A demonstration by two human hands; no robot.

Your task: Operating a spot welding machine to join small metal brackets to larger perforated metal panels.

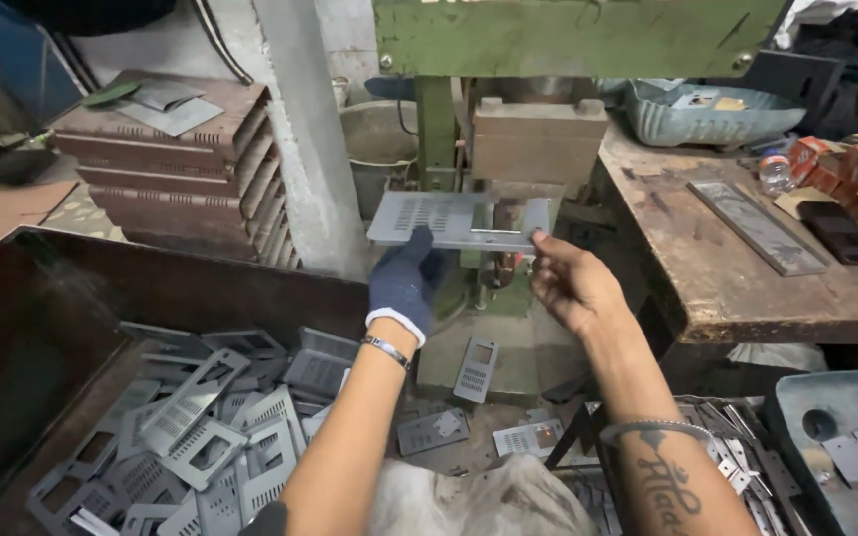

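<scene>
two hands (404, 283), one plate (449, 220)

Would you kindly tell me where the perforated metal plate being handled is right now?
In the head view, the perforated metal plate sits centre frame under the green press, held between the gloved left hand and bare right hand.

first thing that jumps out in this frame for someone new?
Dead centre, the gloved left hand and the bare right hand hold a perforated grey metal plate flat under the green press. At lower left, a brown bin holds a heap of similar punched plates. On the right stands a worn wooden workbench with a metal strip lying on it.
</scene>
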